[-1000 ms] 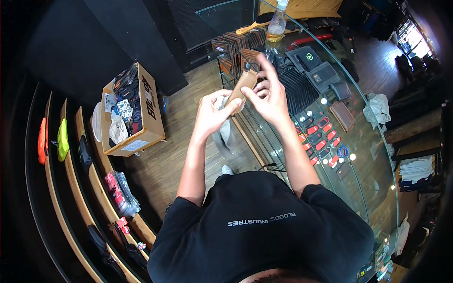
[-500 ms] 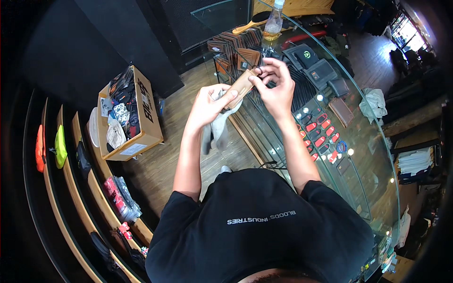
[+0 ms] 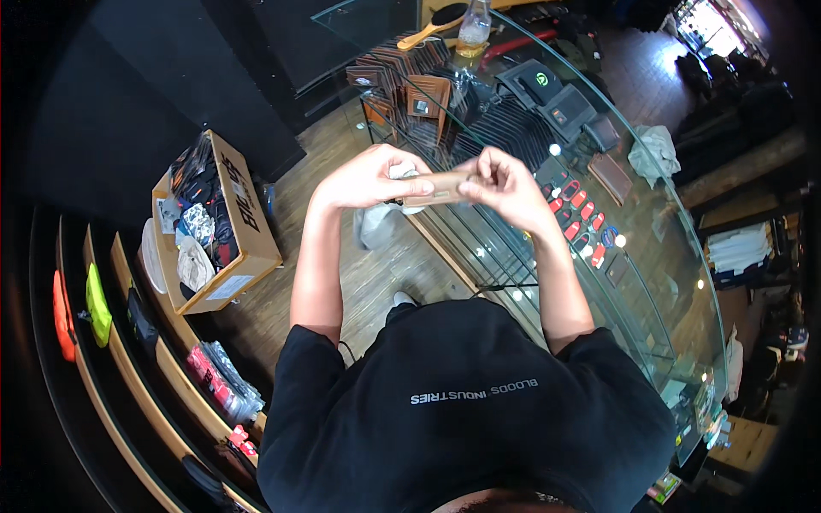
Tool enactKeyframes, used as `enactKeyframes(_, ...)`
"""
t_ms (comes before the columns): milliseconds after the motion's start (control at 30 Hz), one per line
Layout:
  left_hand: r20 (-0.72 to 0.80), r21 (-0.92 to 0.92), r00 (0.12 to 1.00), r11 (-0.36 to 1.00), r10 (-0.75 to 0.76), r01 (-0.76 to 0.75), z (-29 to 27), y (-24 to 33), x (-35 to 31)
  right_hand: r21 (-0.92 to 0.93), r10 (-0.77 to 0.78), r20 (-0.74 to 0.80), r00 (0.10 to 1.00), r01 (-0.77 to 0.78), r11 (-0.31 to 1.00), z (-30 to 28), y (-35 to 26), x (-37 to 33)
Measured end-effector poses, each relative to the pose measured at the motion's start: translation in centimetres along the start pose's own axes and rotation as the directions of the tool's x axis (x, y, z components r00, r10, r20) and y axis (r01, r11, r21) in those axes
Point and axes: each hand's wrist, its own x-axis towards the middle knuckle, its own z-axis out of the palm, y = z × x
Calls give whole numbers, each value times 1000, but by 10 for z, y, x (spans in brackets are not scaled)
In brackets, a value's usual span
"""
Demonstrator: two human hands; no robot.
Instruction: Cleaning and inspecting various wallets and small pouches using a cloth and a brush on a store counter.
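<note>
In front of my chest, over the edge of the glass counter, both hands hold a narrow, oblong tan leather piece. My left hand is closed on its left end, thumb lying on top. A grey cloth is bunched in that same hand and hangs down below the palm. My right hand pinches the right end between thumb and fingers, slightly blurred by motion. The piece lies nearly level. Whether it is a wallet or a key case, I cannot tell.
The glass counter curves along the right, with brown wallets, a bottle, a wooden-handled brush and several red-and-black items. To the left stand an open cardboard box of goods and curved shelves with pouches.
Both hands have come down and nearer to my body with the leather piece, which has turned from slanting to nearly level. The view has shifted slightly.
</note>
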Motion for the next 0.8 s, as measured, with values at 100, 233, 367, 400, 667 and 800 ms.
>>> enactKeyframes(100, 171, -49, 985, 998, 37, -29, 4, -20, 14, 192, 221, 34, 975, -223, 956, 15, 2, -26)
enactKeyframes(233, 198, -178, 978, 984, 62, -27, 36, -73, 30, 158, 364, 142, 921, -384, 910, 21, 32, -53)
enactKeyframes(367, 77, -469, 994, 877, -83, 109, 61, -109, 33, 234, 448, -4, 894, -435, 869, 25, 58, -75)
enactKeyframes(400, 70, -508, 984, 843, -165, 178, 62, -113, 33, 274, 476, -66, 877, -443, 854, 26, 61, -80)
enactKeyframes(667, 340, -419, 926, 855, -166, 307, 134, -168, 24, 475, 511, -352, 784, -321, 820, 22, 115, -124)
enactKeyframes(800, 45, -594, 942, 749, -332, 293, 229, -133, 36, 470, 500, -315, 807, -325, 820, 26, 134, -158)
